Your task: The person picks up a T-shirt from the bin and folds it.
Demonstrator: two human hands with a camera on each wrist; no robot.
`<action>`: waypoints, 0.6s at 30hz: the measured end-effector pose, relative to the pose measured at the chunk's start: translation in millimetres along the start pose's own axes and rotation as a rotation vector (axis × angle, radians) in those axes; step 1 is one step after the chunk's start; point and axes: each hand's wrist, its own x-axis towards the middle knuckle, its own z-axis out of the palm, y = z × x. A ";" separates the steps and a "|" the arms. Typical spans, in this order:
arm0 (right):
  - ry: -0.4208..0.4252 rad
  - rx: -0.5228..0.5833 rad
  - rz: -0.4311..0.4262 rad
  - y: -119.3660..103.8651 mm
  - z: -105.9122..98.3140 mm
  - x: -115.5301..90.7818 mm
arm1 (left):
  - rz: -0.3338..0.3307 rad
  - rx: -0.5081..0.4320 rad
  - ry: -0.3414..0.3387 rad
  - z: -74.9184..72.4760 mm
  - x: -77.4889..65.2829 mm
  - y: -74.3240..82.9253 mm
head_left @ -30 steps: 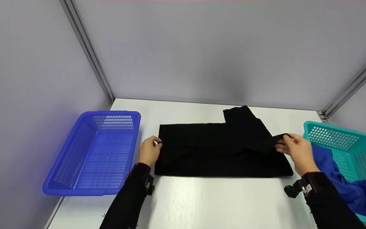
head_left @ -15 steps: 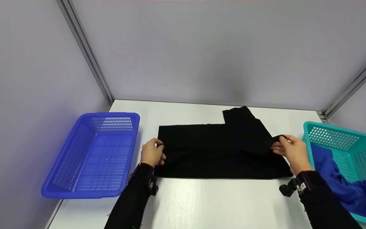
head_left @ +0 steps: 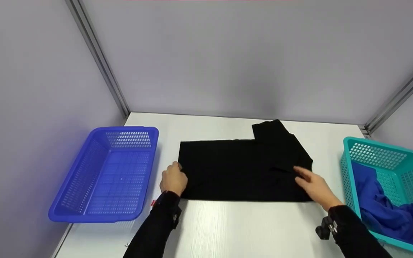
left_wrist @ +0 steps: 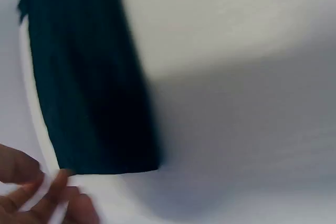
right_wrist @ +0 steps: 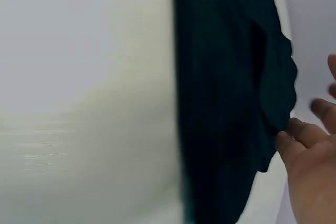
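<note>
A black folded garment [head_left: 228, 168], which looks like a shirt, lies flat across the table. A sleeve-like flap [head_left: 269, 129] sticks out from its far edge at the right. My left hand [head_left: 173, 179] is at the garment's left edge. In the left wrist view its loosely bent fingers [left_wrist: 58, 187] are right at a corner of the cloth, with no cloth visibly pinched. My right hand [head_left: 314, 186] is over the garment's right end, its fingers spread and loosely bent. The right wrist view shows the thumb and fingers apart at the cloth's edge.
A blue plastic basket [head_left: 100, 218] stands at the left with its bottom bare. At the right, a teal basket [head_left: 403, 152] holds a crumpled blue cloth [head_left: 385, 211]. Grey panels [head_left: 206, 64] enclose the white table [head_left: 213, 229] at the back and sides.
My right hand has let go of the garment's right part, which now lies folded inward, and has moved left and nearer. My left hand has shifted slightly nearer along the left edge.
</note>
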 end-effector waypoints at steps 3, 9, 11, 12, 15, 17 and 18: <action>0.021 -0.170 -0.042 11.1 12.2 -4.9 | 0.246 0.089 -0.026 12.5 -10.7 -2.0; 0.009 -0.407 -0.138 32.9 27.7 -17.1 | 0.484 0.204 -0.201 25.1 -29.5 -12.2; 0.024 -0.469 -0.176 37.9 30.2 -22.2 | 0.509 0.216 -0.202 25.8 -32.4 -17.0; 0.034 -0.501 -0.188 39.4 31.3 -25.2 | 0.521 0.221 -0.193 25.7 -33.4 -19.3; 0.075 -0.591 -0.227 42.5 33.3 -32.6 | 0.553 0.236 -0.162 25.5 -36.5 -27.3; 0.107 -0.634 -0.252 42.1 34.8 -36.0 | 0.570 0.265 -0.147 25.2 -38.6 -32.3; 0.121 -0.658 -0.262 41.6 35.8 -36.9 | 0.577 0.280 -0.141 24.7 -39.8 -34.0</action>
